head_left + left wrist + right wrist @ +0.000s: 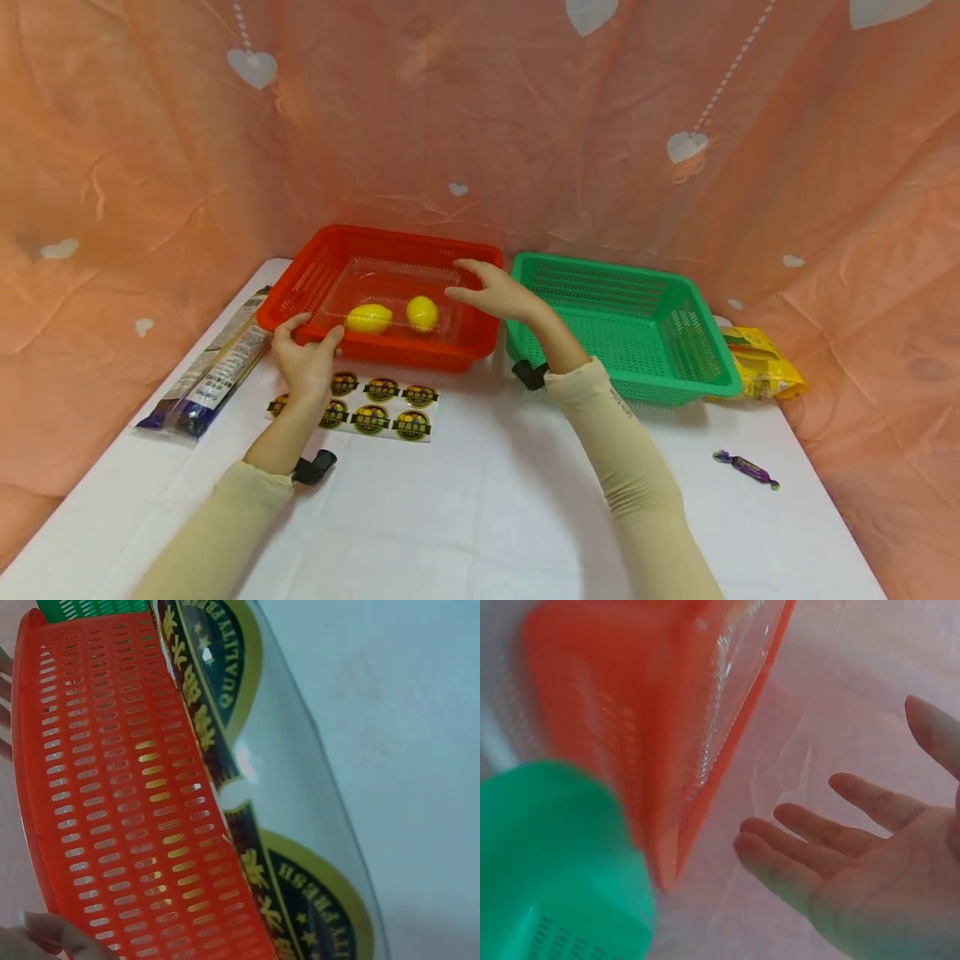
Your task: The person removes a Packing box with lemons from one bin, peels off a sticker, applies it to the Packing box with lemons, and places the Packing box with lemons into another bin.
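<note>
In the head view, a red basket (pixel 397 354) holds a clear plastic box (pixel 390 268). Two yellow lemons, one on the left (pixel 369 318) and one on the right (pixel 422 314), show at the box's front part. My left hand (pixel 303 358) is at the basket's front left corner, fingers spread and thumb pointing right. Over the basket's right side my right hand (pixel 491 292) reaches in from the right, its fingers apart and extended. The right wrist view shows that palm (pixel 900 877) bare, with nothing in it.
A green basket (pixel 622 333) stands right of the red one, with a yellow packet (pixel 761 362) beside it. A purple wrapped candy (pixel 746 469) lies at the front right. Long packages (pixel 217 371) lie at left. A sheet of round labels (pixel 371 419) lies before the red basket.
</note>
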Motion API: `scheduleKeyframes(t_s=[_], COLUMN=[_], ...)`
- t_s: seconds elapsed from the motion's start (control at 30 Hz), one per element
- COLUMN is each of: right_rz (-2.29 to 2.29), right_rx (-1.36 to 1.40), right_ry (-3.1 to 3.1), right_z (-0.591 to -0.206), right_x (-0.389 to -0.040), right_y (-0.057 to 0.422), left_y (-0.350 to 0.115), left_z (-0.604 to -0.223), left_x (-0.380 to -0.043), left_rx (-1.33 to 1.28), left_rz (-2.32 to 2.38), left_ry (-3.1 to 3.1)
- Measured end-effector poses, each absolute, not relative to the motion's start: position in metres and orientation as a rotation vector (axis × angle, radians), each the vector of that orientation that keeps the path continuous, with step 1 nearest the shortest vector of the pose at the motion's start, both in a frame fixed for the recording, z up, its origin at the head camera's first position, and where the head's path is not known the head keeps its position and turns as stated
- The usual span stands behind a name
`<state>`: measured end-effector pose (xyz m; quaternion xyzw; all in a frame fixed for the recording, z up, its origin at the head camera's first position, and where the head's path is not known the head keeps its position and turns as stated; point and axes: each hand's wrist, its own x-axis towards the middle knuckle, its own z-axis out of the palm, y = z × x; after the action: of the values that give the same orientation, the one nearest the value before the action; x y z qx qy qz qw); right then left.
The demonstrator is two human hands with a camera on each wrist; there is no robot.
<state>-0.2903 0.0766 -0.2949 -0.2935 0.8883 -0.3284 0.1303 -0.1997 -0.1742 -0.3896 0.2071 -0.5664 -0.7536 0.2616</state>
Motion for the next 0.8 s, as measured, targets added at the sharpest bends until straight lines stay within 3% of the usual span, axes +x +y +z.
scheduleKeyframes(t_s=[0.33,0.8], right_rz=[-0.971,-1.101], right_rx=[-0.600,-0.264], right_ry=[2.388,2.270], right_z=[-0.291,-0.296], right_x=[-0.333,-0.349], right_y=[0.059,0.052], left_y=[-0.175,-0.171], left_z=[-0.392,-0.391], left_x=[-0.200,-0.201], left_rx=[0.550,0.540], left_rz=[-2.057,-2.061], left_ry=[-1.534,-1.518])
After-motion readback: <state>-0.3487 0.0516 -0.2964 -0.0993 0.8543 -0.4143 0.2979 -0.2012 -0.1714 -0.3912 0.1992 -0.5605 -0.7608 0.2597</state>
